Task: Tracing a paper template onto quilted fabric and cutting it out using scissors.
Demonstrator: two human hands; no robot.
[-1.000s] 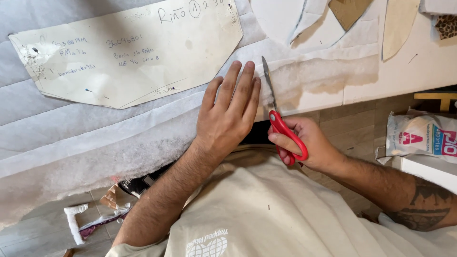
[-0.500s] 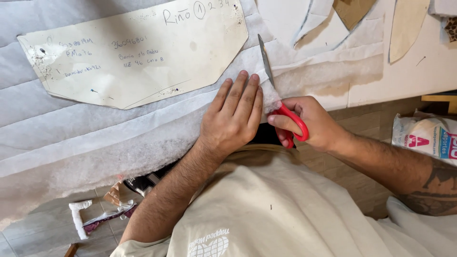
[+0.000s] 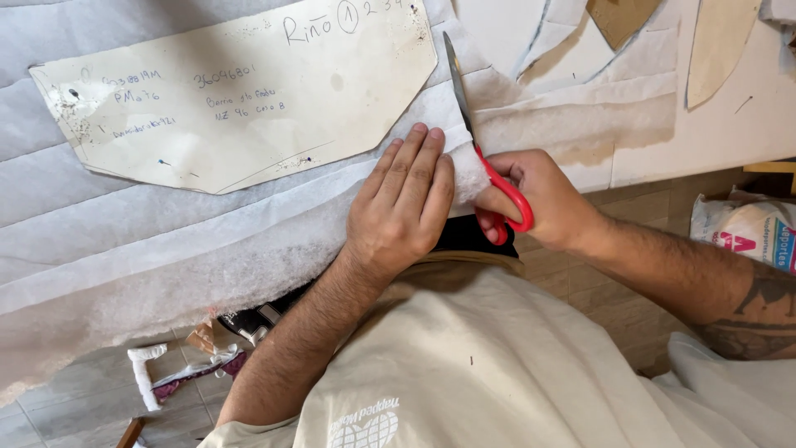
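Since the earlier frames, my scissors (image 3: 477, 124) have travelled further up into the white wadding (image 3: 249, 249), their blade tip now level with the right-hand corner of the cardboard pattern piece (image 3: 240, 91), where a second ago it lay well below that corner. I take the pattern piece as my landmark: it lies flat on the quilted grey fabric (image 3: 99, 216), marked in pen and fixed with small pins. My left hand (image 3: 402, 207) lies just below the pattern's lower right edge, palm down, its fingers (image 3: 414, 162) stretched out and close together, pressing the wadding onto the worktop (image 3: 746, 124) without gripping anything. My right hand (image 3: 539, 199) is just right of it, fingers curled tight through the red handles, holding the scissors with the blades nearly closed and pointing up along the pattern's right edge. Other pale cut pattern shapes (image 3: 717, 50) lie well to the right of the pattern. Below it, past the worktop's edge, a printed sack (image 3: 750, 228) rests on the tiled floor (image 3: 75, 398).
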